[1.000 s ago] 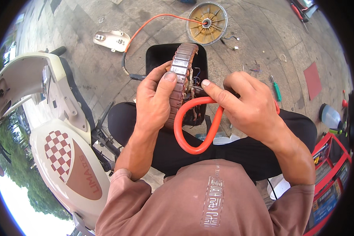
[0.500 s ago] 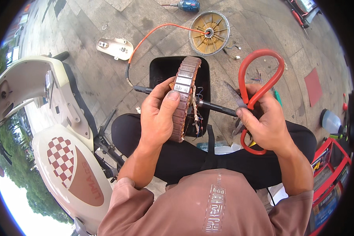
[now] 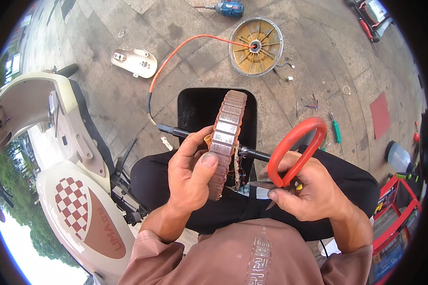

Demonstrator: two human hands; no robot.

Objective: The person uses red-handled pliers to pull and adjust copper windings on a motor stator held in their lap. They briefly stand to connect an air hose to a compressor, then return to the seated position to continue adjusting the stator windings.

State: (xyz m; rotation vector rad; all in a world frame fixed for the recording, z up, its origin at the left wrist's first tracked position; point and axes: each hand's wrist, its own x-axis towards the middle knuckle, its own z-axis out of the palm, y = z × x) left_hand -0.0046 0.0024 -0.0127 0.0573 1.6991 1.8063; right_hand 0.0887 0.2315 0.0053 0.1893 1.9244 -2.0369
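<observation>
Over the near end of the black bin (image 3: 195, 109), left hand (image 3: 190, 183) clasps the stator ring (image 3: 225, 137), right hand (image 3: 314, 190) the red-handled scissors (image 3: 277, 171); I'd guess the ring heavy, rigid, wiring (image 3: 237, 166) easily nicked, so grip its outside or the black shaft (image 3: 257, 155).

The left hand (image 3: 191, 179) gripped a ring-shaped motor stator (image 3: 226, 142) over a black rectangular container (image 3: 195, 107), while the right hand (image 3: 315, 191) held red-handled scissors (image 3: 281, 149), their blades (image 3: 261, 184) pointing leftward. Farther off, a round metal cover (image 3: 245, 54) and a blue drill (image 3: 229, 8) lay on the paving (image 3: 318, 52), with a cream scooter (image 3: 83, 209) at the left.
</observation>
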